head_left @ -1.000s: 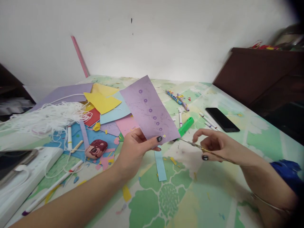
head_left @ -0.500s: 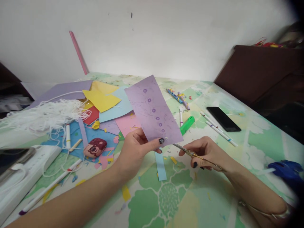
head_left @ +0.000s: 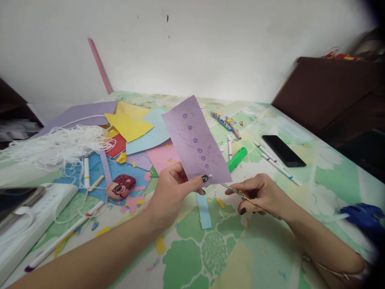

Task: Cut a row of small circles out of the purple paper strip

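Note:
Pinched between the thumb and fingers of my left hand (head_left: 176,188) is a purple sheet of paper (head_left: 197,138), tilted above the table. A row of small drawn rings runs down the sheet, and a pale spot lies near my thumb. My right hand (head_left: 260,196) is closed on a pair of slim metal scissors (head_left: 240,194). Their tips point left and reach the sheet's lower edge; whether the blades are around the paper cannot be made out. Below the sheet, a light blue paper strip (head_left: 204,210) lies on the table.
Coloured papers (head_left: 129,126), tangled white string (head_left: 60,146) and a dark red case (head_left: 120,186) crowd the left, beside a white power strip (head_left: 45,204). Behind my right hand lie a green marker (head_left: 237,159), several pens (head_left: 279,166) and a black phone (head_left: 283,151). A wall bounds the back.
The purple sheet's left edge has swung slightly right, so the sheet looks narrower. My right hand and the scissors have shifted very little. Both hands keep their holds.

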Demonstrator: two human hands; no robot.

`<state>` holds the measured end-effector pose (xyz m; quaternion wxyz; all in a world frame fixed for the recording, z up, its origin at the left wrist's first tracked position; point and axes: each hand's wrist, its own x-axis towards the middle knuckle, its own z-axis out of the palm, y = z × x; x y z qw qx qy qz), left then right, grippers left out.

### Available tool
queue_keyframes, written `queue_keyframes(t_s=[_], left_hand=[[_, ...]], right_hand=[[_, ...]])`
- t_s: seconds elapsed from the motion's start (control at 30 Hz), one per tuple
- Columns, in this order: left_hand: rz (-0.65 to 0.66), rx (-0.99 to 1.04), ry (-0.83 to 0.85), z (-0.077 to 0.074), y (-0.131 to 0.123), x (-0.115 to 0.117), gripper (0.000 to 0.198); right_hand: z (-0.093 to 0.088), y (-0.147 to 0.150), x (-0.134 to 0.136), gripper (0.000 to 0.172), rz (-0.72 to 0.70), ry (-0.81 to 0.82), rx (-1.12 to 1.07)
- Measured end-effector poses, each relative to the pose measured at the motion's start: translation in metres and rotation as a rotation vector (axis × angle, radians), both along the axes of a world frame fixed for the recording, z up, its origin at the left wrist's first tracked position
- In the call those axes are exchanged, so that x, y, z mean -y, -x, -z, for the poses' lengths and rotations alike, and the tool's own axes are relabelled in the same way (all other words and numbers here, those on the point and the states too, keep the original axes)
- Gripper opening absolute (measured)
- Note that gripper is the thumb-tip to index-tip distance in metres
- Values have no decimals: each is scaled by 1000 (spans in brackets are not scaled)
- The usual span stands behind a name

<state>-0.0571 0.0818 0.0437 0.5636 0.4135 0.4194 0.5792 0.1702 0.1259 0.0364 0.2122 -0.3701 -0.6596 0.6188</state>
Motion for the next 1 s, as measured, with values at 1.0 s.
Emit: queue_keyframes(t_s=[1.0], left_hand=[[57,262,90,1,-3,0,16]], right_hand=[[2,8,4,41,96,-298,144]])
